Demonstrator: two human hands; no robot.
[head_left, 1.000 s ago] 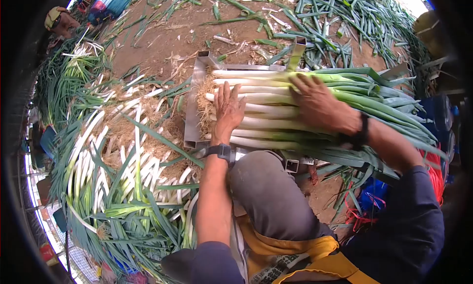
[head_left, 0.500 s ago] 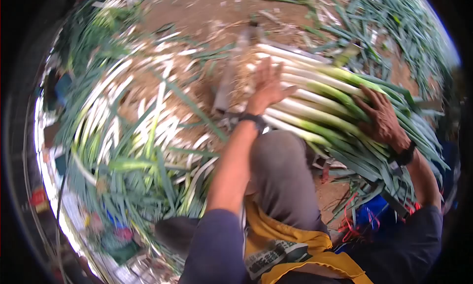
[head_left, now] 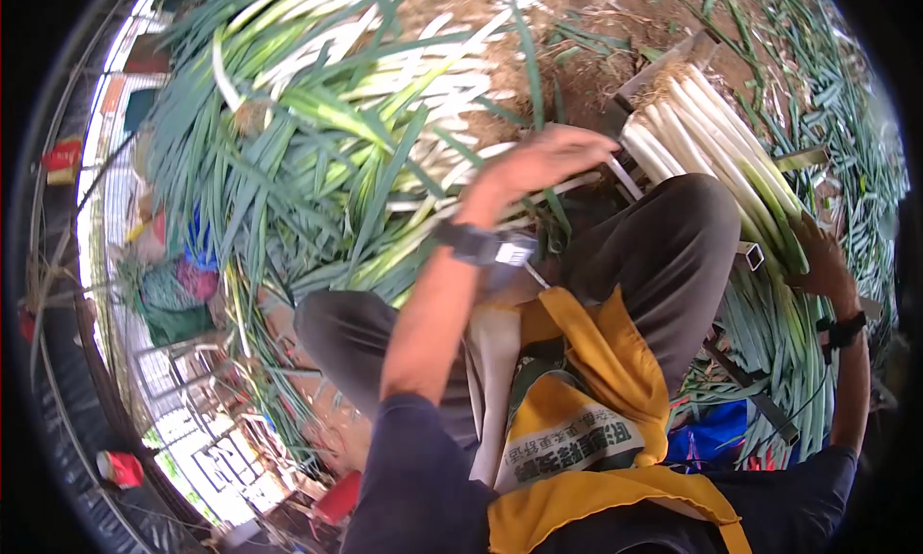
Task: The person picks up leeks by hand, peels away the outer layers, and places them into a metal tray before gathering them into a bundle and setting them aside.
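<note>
A bundle of leeks (head_left: pixel 711 136) lies on a metal frame (head_left: pixel 663 65) at the right, white ends up and green leaves hanging down past my right knee. My right hand (head_left: pixel 817 256) rests against the green side of the bundle, its fingers partly hidden in shade and leaves. My left hand (head_left: pixel 548 160) is above the gap between the bundle and the loose leek pile (head_left: pixel 385 121); it is blurred, and whether it holds anything does not show.
More leek leaves (head_left: pixel 856 121) lie on the soil (head_left: pixel 615 15) at the far right. Blue plastic (head_left: pixel 711 434) is under the leaves at lower right. A red and white can (head_left: pixel 120 468) and a red object (head_left: pixel 336 497) are at lower left.
The view has turned toward the left and down. My left hand has come off the white ends of the bundle and moved left. My right hand remains by the green part.
</note>
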